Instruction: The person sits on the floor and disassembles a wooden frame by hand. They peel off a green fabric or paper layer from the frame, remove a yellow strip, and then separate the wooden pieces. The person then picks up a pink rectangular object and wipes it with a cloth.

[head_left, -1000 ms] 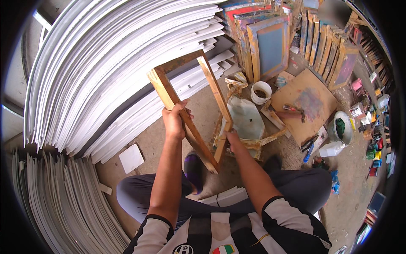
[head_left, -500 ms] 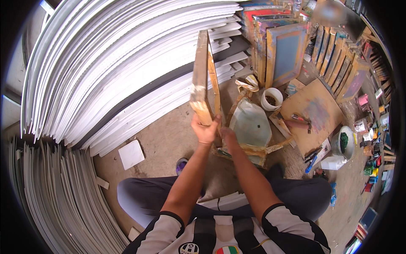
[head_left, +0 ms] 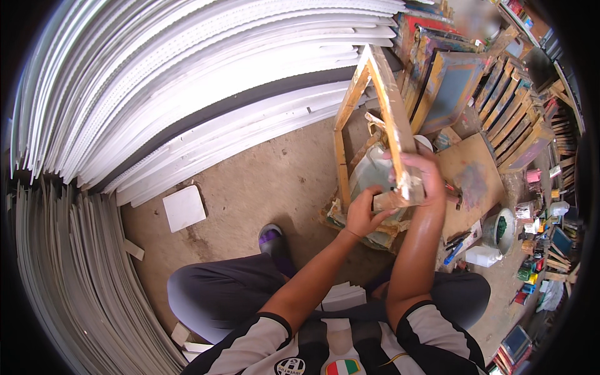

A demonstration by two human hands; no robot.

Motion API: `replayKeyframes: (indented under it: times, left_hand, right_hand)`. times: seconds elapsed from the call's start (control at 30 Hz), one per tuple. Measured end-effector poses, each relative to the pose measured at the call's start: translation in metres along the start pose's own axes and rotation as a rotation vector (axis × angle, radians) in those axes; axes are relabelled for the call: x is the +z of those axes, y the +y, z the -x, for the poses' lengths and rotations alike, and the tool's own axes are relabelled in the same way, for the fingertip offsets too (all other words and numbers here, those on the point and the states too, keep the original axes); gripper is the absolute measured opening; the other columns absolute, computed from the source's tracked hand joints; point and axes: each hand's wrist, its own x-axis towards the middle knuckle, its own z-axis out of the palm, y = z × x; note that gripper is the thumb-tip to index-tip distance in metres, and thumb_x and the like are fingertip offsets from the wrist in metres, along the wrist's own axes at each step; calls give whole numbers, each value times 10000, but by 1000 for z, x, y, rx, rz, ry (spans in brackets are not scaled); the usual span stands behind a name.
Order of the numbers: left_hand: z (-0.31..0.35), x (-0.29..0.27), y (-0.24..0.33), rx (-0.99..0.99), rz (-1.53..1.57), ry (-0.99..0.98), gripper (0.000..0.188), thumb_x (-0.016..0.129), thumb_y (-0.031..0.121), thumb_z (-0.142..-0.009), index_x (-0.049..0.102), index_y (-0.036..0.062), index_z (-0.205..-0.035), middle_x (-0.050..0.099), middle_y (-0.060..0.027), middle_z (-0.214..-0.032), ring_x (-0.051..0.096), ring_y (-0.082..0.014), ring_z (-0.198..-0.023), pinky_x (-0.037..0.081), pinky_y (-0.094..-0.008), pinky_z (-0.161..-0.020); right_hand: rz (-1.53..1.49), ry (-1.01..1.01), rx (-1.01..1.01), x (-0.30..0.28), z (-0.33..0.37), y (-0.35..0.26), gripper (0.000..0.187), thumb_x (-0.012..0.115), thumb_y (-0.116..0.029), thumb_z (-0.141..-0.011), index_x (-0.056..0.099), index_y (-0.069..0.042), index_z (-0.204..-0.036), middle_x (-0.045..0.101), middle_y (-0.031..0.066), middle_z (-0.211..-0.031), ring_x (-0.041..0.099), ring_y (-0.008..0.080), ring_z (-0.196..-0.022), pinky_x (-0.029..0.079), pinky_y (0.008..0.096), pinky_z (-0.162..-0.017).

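Note:
Both of my hands hold a bare wooden frame [head_left: 392,94] up in front of me, tilted, its opening without mesh. The wood is yellowish and brown with whitish paint or glue stains. My left hand [head_left: 362,214] grips the near bar, thumb apart from the fingers. Around the near right corner, my right hand [head_left: 428,175] is wrapped with fingers over the side bar. Beneath the frame on the floor lies a pale greenish sheet [head_left: 364,169] with ragged, tape-like brownish edges, partly hidden by the frame and hands.
White sheets [head_left: 219,94] stand stacked at the far left, grey sheets [head_left: 75,269] at the near left. A white tile-like square [head_left: 184,208] lies on the floor. To the right are a stained board [head_left: 478,169], a bucket with green stuff [head_left: 502,228], and several mesh frames [head_left: 450,87].
The frame has moved right and turned, so its opening now shows. My right hand has come up from low beside the frame to its near right corner. The left hand has shifted right.

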Motion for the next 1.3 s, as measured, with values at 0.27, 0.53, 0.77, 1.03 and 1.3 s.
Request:
replayKeyframes:
  times: [0.27, 0.53, 0.77, 1.03, 1.3]
  left_hand:
    - [34, 7, -57, -347, -241, -180, 553, 880, 331, -786, 666, 80, -1230, 728, -135, -1090, 713, -326, -963, 568, -428, -797]
    - [35, 8, -58, -329, -406, -187, 507, 899, 242, -746, 688, 63, -1170, 702, -123, -1070, 688, -324, -983, 563, -439, -835]
    - [18, 41, -23, -14, 49, -32, 459, 857, 52, -738, 674, 51, -1159, 705, -132, -1096, 682, -331, -1004, 561, -427, -852]
    - [10, 89, 26, 159, 82, -277, 507, 844, 51, -741, 661, 44, -1214, 704, -148, -1152, 689, -345, -1034, 567, -398, -847]
    - [17, 121, 40, 122, 64, -315, 517, 883, 135, -738, 654, 42, -1193, 700, -154, -1121, 699, -331, -996, 571, -407, -839]
  right_hand:
    - [563, 312, -75, -39, 17, -17, 536, 766, -360, -893, 681, 47, -1231, 721, 103, -1055, 654, 143, -943, 483, 300, -895]
    - [543, 224, -188, -37, 30, -22, 451, 807, -294, -838, 711, 56, -1105, 710, 62, -953, 617, 124, -878, 476, 287, -799]
    - [380, 299, -153, -46, 84, -90, 452, 823, -248, -835, 709, 49, -1155, 716, 51, -955, 635, 113, -853, 479, 266, -785]
    - [377, 426, -288, -51, 143, -129, 409, 794, -162, -860, 685, 105, -1150, 721, 107, -957, 694, 169, -784, 608, 323, -646]
    - [519, 637, -447, -81, 189, -146, 403, 777, -198, -871, 713, 120, -1109, 737, 106, -949, 654, 122, -800, 510, 259, -756]
